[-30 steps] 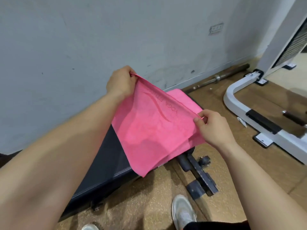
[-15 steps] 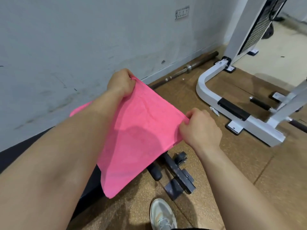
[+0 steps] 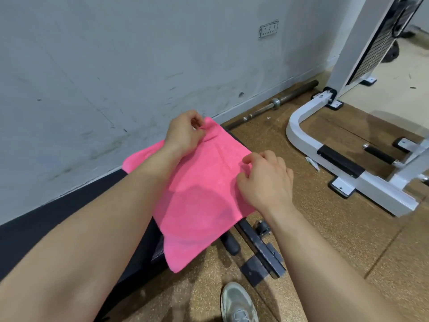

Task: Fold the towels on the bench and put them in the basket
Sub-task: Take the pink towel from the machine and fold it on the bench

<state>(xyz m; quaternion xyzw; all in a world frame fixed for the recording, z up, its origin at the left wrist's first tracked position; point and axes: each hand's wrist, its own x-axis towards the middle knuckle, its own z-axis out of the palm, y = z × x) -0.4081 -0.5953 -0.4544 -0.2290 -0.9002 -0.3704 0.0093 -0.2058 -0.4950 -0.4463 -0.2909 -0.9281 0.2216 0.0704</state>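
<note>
The towel (image 3: 199, 194) lay across the end of the bench (image 3: 69, 228), doubled over at least once, with its near corner hanging off the edge above the floor (image 3: 325, 228). The left hand (image 3: 183, 133) pinched the far corner between thumb and fingertips. The right hand (image 3: 267, 182) had its fingers curled at the right-hand edge and seemed to pinch the cloth there.

By the look of it, the folding of this towel was under way but not finished: the piece was broad and would want another fold or two before it made a neat packet. A pink strip showed from under the left forearm; whether it was part of the same towel or a second one could not be told. No basket was in view, so nothing could be judged as put away. Finishing the fold and carrying the towel to the basket were both left to do.
</note>
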